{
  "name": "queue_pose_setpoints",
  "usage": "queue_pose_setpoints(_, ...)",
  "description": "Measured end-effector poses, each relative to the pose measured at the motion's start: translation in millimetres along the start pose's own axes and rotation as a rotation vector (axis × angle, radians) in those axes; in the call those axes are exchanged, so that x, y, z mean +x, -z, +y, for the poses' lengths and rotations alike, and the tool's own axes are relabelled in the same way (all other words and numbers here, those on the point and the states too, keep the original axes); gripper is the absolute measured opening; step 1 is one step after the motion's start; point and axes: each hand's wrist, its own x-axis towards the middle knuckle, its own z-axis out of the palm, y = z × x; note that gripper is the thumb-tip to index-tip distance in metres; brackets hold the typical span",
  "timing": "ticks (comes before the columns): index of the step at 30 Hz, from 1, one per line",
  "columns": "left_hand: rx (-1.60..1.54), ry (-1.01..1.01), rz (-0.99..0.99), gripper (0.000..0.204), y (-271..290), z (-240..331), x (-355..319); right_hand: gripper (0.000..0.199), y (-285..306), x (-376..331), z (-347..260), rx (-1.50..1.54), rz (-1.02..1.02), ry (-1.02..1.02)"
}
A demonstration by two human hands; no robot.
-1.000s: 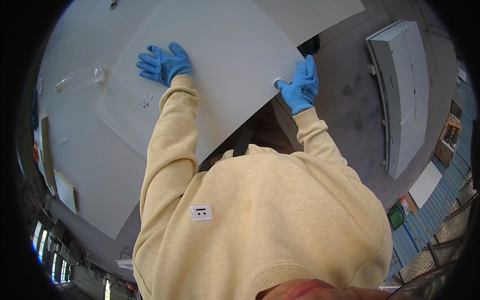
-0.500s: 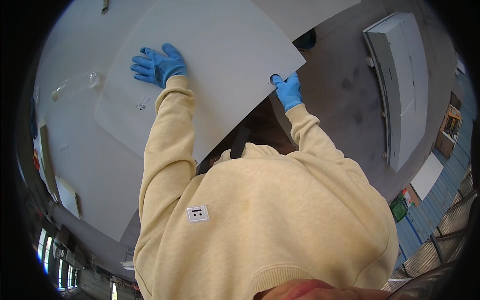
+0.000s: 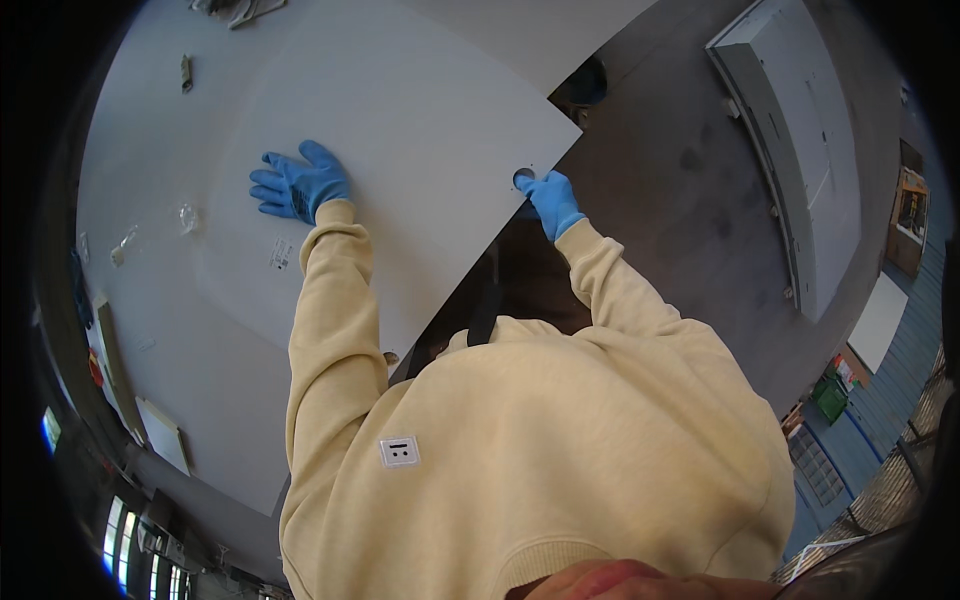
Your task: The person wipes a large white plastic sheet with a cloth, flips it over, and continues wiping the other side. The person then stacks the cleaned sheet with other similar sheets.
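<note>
A large white panel (image 3: 420,140) lies on a pale work surface. My left hand (image 3: 300,185), in a blue glove, rests flat on its top with the fingers spread, just above a small printed label (image 3: 281,253). At the panel's near right edge my right hand (image 3: 553,204), also blue-gloved, is closed on the border. The thumb side reaches to a round hole (image 3: 523,178) close to the corner, and the fingers under the edge are hidden. Another cut-out (image 3: 391,358) shows along the near edge, beside my left sleeve.
Clear plastic scraps (image 3: 188,218) lie left of the panel, and a short tube-like piece (image 3: 186,74) lies farther off. A long white board-like structure (image 3: 800,150) stands across the floor at right. A green bin (image 3: 830,395) is by the blue wall.
The whole view has shifted, so the panel and surroundings sit lower at left. Both hands stay at about the same places on the panel.
</note>
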Motion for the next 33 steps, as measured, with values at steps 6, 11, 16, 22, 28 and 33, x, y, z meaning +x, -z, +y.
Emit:
queue_pose_setpoints(6,0.011,-0.017,0.015,0.078,2,-6,3,0.049,99,33,-42,0.248,-0.755,-0.097)
queue_pose_setpoints(11,0.019,-0.013,-0.068,0.072,16,0,-1,0.037,111,232,9,0.020,0.100,0.068)
queue_pose_setpoints(16,-0.017,-0.145,-0.063,0.063,21,-14,-1,0.033,92,362,-3,-0.707,0.302,0.215)
queue_pose_setpoints(22,-0.123,-0.130,-0.071,0.057,15,1,6,0.031,107,411,2,-0.924,0.198,0.133)
queue_pose_setpoints(28,-0.124,-0.107,-0.062,0.055,21,0,-2,0.030,114,416,-5,-1.025,0.103,0.111)
queue_pose_setpoints(33,-0.084,-0.114,-0.048,0.055,22,4,-4,0.029,119,404,-11,-1.065,0.087,0.121)
